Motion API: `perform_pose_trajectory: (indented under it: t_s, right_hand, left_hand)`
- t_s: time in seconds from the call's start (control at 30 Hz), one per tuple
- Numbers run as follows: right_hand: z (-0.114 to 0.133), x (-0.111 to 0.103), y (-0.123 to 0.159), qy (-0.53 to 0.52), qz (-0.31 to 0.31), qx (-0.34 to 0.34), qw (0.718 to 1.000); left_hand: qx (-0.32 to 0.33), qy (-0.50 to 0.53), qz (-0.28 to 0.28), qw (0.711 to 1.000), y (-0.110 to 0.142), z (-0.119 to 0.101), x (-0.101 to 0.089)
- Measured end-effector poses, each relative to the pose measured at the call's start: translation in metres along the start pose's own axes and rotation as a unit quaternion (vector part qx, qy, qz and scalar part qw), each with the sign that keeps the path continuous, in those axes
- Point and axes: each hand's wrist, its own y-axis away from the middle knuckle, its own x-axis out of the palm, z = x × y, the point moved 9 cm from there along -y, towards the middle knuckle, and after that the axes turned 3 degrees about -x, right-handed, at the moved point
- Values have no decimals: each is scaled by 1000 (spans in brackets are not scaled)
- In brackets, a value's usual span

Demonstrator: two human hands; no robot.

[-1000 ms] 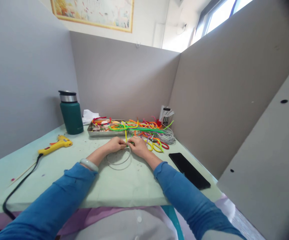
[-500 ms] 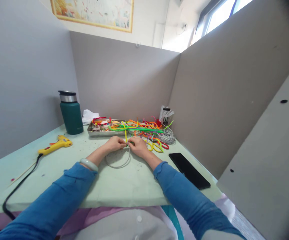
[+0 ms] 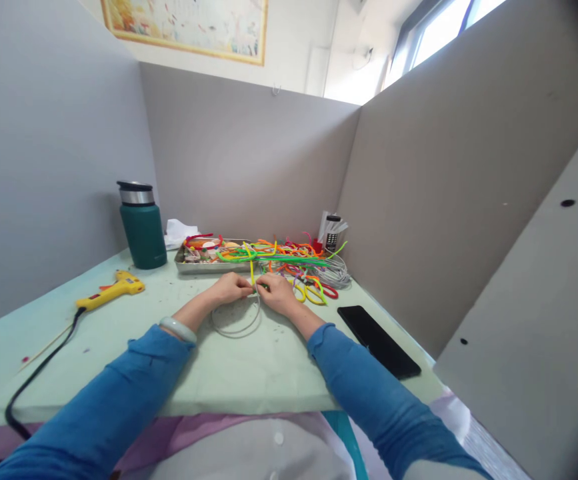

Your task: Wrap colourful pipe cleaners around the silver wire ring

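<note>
My left hand [image 3: 233,288] and my right hand [image 3: 275,292] meet over the middle of the table, fingers pinched close together. Between them both hands grip a thin grey cord bent into a loop [image 3: 236,335], which hangs toward me and rests near the tabletop. Something small and green shows at the right fingertips, partly hidden. A yellow pipe cleaner [image 3: 252,270] rises just beyond the fingertips; whether it is held cannot be seen. Behind the hands lies a heap of coloured pipe cleaners [image 3: 293,257].
A metal tray [image 3: 213,268] of small craft bits stands at the back, beside a green bottle [image 3: 143,233]. The yellow glue gun [image 3: 113,291] with its black cable lies left. A black phone [image 3: 379,341] lies right. A coil of grey cord [image 3: 336,272] sits by the heap. Grey partitions [image 3: 249,153] enclose the table.
The grey loop has dipped very slightly toward me. Both hands stay pinched in nearly the same place.
</note>
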Motion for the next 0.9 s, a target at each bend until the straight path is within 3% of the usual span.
perform_pose_trajectory:
  t_s: [0.9]
  right_hand:
    - [-1,1,-1,14,21,10,1000]
  left_hand:
    - [48,-1,1,999,-4,-1,0]
